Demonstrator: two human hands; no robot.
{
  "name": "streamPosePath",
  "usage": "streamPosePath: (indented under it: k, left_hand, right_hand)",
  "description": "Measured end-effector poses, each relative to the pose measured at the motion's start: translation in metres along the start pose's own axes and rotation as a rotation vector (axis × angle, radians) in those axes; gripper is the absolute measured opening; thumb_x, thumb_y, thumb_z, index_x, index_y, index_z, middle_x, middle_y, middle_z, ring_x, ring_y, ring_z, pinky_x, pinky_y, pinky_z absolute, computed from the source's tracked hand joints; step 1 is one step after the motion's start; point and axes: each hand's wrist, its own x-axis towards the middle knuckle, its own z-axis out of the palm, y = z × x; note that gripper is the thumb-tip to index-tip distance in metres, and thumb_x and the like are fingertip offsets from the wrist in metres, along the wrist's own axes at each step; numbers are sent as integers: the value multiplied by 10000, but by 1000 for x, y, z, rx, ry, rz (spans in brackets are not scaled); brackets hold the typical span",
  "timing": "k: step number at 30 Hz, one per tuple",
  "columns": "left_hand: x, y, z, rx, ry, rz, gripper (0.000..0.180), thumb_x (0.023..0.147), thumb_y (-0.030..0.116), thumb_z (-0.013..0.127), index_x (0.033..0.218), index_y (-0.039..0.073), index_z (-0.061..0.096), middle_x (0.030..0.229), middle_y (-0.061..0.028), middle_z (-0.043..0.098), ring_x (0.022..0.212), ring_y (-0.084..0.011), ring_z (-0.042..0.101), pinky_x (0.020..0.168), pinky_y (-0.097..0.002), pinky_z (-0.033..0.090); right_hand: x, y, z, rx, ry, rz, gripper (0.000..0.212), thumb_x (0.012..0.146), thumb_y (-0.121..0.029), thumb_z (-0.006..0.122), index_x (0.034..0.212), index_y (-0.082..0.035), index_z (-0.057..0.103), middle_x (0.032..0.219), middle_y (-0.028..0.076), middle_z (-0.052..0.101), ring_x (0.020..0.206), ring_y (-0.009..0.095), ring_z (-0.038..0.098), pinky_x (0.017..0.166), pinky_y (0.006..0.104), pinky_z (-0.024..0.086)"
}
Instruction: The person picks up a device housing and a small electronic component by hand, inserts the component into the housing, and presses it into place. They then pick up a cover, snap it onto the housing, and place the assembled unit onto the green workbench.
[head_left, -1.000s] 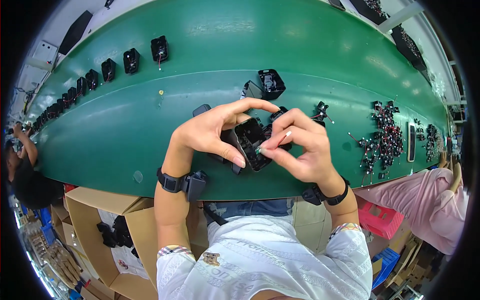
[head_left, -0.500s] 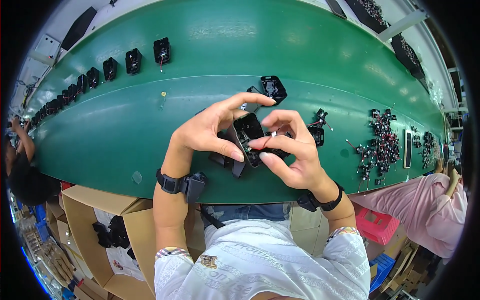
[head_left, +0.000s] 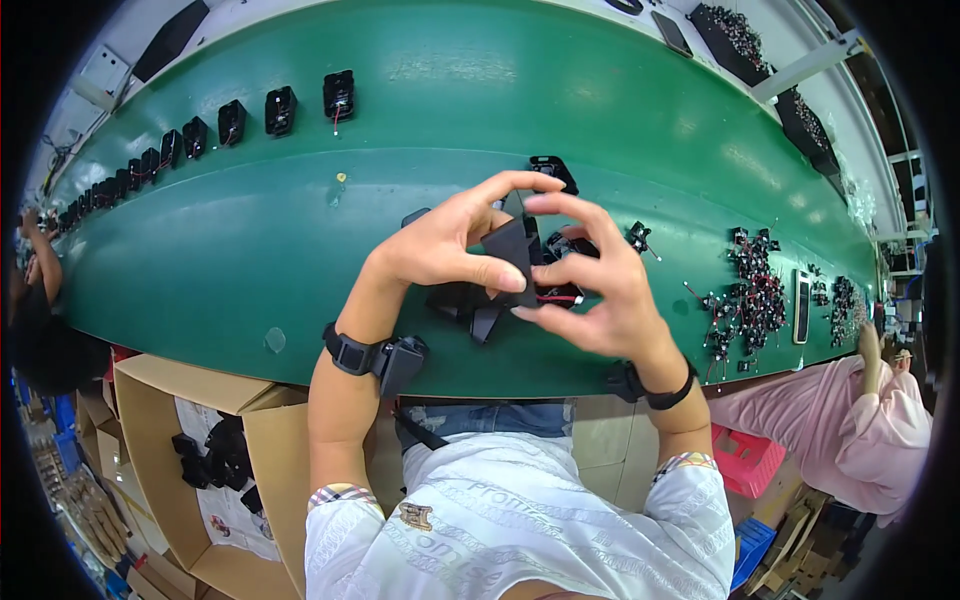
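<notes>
Over the green table, my left hand [head_left: 445,245] grips a black plastic housing [head_left: 508,252] between its thumb and fingers. The housing is tipped on its side, its outer wall toward me and its inside mostly hidden. At its right edge, the thumb and fingers of my right hand [head_left: 610,280] close on it. A red wire with a white connector [head_left: 565,298] sticks out below the right hand's fingers. Several more black housings lie under and behind my hands, among them one [head_left: 483,322] below the left hand and one [head_left: 553,170] just beyond the fingertips.
A row of black housings [head_left: 281,110] with wires curves along the far left. On the right lie a small wired part [head_left: 640,238], a heap of wired parts [head_left: 755,290] and a phone-like device [head_left: 802,307]. A cardboard box [head_left: 185,385] stands below the table's edge. People sit at both sides.
The housing has turned from its open face showing upward to its outer wall facing me. My right fingers have moved from the wire inside it to its right edge.
</notes>
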Motion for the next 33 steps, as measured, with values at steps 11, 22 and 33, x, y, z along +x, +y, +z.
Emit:
streamPosePath:
  k: [11, 22, 33]
  left_hand:
    - [-2, 11, 6, -55, 277, 56, 555, 1083, 460, 477, 1328, -35, 529, 874, -95, 662, 600, -147, 663, 441, -244, 509]
    - [-12, 16, -3, 105, 416, 20, 542, 1063, 465, 527, 1252, -35, 611, 847, -83, 690, 509, -99, 631, 356, -214, 440]
    - [-13, 13, 1, 14, 449, 73, 681, 1070, 509, 483, 1387, -94, 478, 939, -111, 689, 507, -116, 632, 352, -214, 432]
  right_hand:
    - [18, 41, 20, 1134, 41, 443, 339, 989, -213, 680, 1232, 22, 660, 1199, 141, 692, 1136, 236, 666, 1092, 488, 487]
    - [36, 12, 13, 786, -59, 449, 456, 1001, -237, 666, 1344, 57, 604, 1355, 135, 621, 1219, 218, 609, 1105, 436, 457]
    - [35, 22, 30, 1034, 44, 424, 532, 994, -237, 657, 1402, 87, 547, 1431, 166, 573, 1306, 221, 556, 1108, 412, 420]
